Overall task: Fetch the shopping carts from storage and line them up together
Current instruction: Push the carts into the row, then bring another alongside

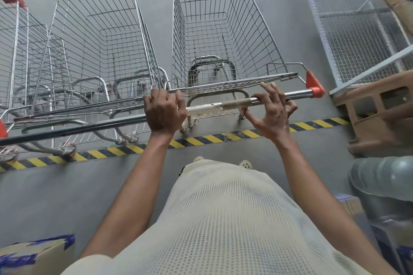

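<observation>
We see three silver wire shopping carts with red corner caps, side by side across upper half of frame: right cart (223, 29), middle cart (100, 40), left cart (17, 40) (cut off at frame edge). Our left hand (164, 114) curls round left end of right cart's chrome handle bar (297, 94). Our right hand (271, 111) lies on same bar, fingers spread loose, not closed. Cart wheels sit near yellow-black floor stripe (111, 152).

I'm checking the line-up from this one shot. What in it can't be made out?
Head view only.
- Left cart: cut off by the left edge.
- Handle, left end: covered by the left hand.
- Shoes: mostly hidden by the shirt.
- Box: cut off by the bottom edge.
</observation>
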